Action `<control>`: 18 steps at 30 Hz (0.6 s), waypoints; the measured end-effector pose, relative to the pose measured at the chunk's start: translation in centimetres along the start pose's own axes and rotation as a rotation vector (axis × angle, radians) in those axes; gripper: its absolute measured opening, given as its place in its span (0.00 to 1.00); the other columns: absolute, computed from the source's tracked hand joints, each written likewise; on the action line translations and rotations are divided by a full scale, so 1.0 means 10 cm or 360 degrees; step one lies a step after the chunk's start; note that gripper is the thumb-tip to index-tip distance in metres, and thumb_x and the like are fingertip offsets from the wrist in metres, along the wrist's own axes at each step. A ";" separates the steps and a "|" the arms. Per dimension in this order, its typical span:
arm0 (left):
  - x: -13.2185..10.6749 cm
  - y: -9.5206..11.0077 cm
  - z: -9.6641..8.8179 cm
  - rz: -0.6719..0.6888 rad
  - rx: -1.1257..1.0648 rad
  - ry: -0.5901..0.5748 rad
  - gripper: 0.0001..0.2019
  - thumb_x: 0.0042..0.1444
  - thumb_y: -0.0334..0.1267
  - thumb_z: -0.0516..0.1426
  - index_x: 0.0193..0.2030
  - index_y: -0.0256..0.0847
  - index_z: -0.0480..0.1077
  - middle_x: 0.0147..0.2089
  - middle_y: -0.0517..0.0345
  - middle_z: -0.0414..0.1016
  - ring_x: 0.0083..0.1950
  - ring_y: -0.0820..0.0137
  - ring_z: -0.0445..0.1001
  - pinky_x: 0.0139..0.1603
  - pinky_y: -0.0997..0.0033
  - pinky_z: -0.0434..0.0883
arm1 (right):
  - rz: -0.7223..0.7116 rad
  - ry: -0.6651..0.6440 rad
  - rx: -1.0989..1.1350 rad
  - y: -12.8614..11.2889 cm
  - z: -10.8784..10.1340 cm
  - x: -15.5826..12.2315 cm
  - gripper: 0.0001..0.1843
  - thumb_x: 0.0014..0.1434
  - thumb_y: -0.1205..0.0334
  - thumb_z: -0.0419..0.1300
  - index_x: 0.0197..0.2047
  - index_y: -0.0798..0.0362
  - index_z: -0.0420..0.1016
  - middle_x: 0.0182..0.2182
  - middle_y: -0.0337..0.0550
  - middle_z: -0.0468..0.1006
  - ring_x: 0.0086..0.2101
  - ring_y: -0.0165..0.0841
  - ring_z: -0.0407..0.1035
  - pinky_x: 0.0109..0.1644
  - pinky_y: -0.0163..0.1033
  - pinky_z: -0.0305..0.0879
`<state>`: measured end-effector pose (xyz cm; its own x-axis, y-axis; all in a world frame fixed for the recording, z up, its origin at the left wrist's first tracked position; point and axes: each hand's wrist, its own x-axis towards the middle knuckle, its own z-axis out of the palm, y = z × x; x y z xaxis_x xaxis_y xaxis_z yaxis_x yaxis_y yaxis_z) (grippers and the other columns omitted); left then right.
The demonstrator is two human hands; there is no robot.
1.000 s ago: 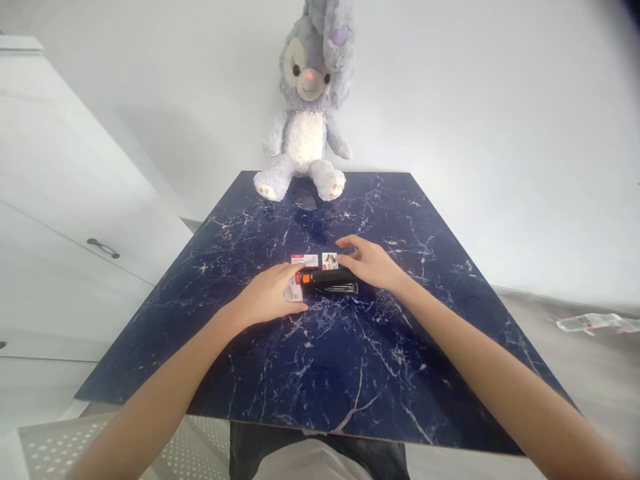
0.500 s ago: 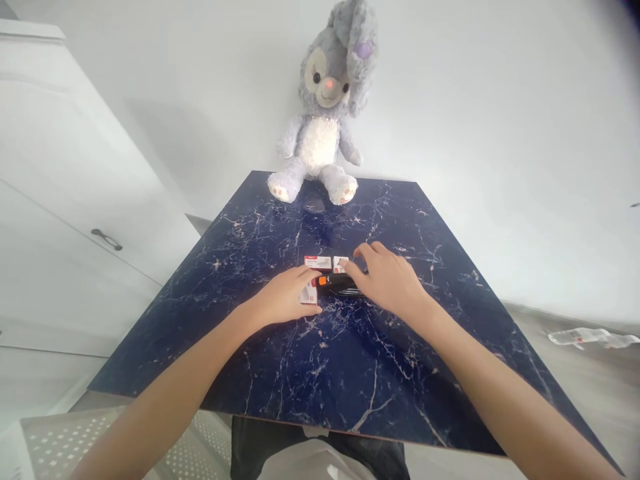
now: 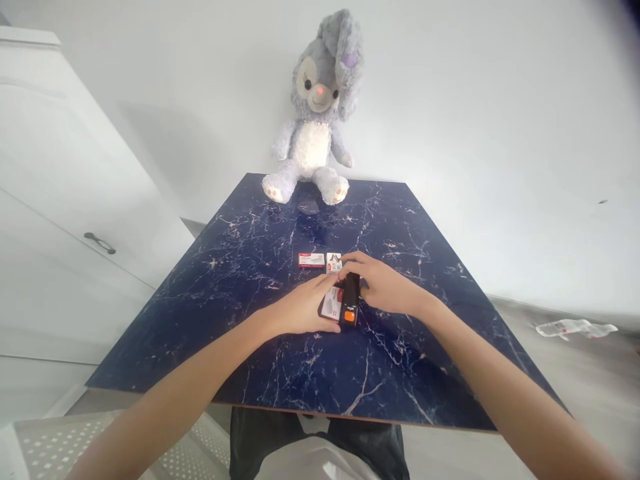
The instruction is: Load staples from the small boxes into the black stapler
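Note:
My left hand [image 3: 305,305] is closed around a small red-and-white staple box [image 3: 331,304], fingers at its far end and thumb at its near end. Right beside that box lies a black stapler [image 3: 351,297] with an orange patch at its near end, its length pointing toward me. My right hand [image 3: 383,283] grips the stapler from the right, with fingertips over its far part. Just beyond my fingers are a second red-and-white box [image 3: 311,260], lying flat, and a smaller white box [image 3: 333,261] with a dark picture on it.
Everything lies on a dark blue marble-patterned table [image 3: 280,360]. At its back edge a grey plush rabbit [image 3: 315,133] sits against the white wall. A white cabinet [image 3: 60,200] stands on the left. Clear plastic wrapping [image 3: 575,328] lies on the floor at right.
The stapler has turned from lying crosswise to pointing toward me. My left hand has moved right with its staple box, which now sits alongside the stapler. The camera view has shifted slightly.

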<state>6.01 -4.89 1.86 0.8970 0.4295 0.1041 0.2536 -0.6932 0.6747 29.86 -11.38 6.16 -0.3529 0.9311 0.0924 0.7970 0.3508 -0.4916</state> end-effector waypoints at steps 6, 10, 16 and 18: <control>0.14 -0.19 -0.36 -0.0100 0.0187 0.0270 0.25 0.67 0.45 0.55 0.70 0.49 0.62 0.70 0.49 0.63 0.63 0.56 0.69 0.61 0.51 0.70 | 0.0227 0.0545 0.0179 0.33 0.19 -0.32 0.36 0.53 0.77 0.53 0.64 0.45 0.66 0.61 0.48 0.69 0.54 0.42 0.72 0.53 0.49 0.75; 0.36 -0.40 -0.62 -0.0150 0.0541 0.0088 0.18 0.60 0.39 0.60 0.57 0.45 0.74 0.62 0.49 0.72 0.62 0.52 0.68 0.65 0.45 0.63 | 0.0333 0.0585 0.0234 0.54 0.26 -0.39 0.33 0.54 0.77 0.52 0.62 0.47 0.68 0.55 0.48 0.73 0.46 0.38 0.76 0.48 0.46 0.77; 0.24 -0.30 -0.56 -0.0280 0.0237 -0.0203 0.23 0.58 0.46 0.61 0.60 0.49 0.73 0.67 0.47 0.66 0.51 0.58 0.75 0.46 0.61 0.74 | 0.0231 0.0453 0.0174 0.52 0.32 -0.35 0.32 0.55 0.78 0.51 0.61 0.48 0.70 0.54 0.47 0.76 0.47 0.38 0.75 0.51 0.45 0.74; 0.22 -0.28 -0.56 -0.0255 0.0167 -0.0275 0.28 0.55 0.47 0.64 0.63 0.51 0.70 0.74 0.49 0.57 0.52 0.58 0.75 0.44 0.63 0.73 | 0.0182 0.0448 0.0080 0.50 0.35 -0.32 0.30 0.55 0.78 0.52 0.59 0.49 0.71 0.54 0.47 0.76 0.50 0.41 0.73 0.56 0.49 0.70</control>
<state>5.24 1.24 4.25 0.8885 0.4398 -0.1307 0.4258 -0.6844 0.5918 33.31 -12.96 0.37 -0.1069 0.9578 0.2669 0.7959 0.2433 -0.5544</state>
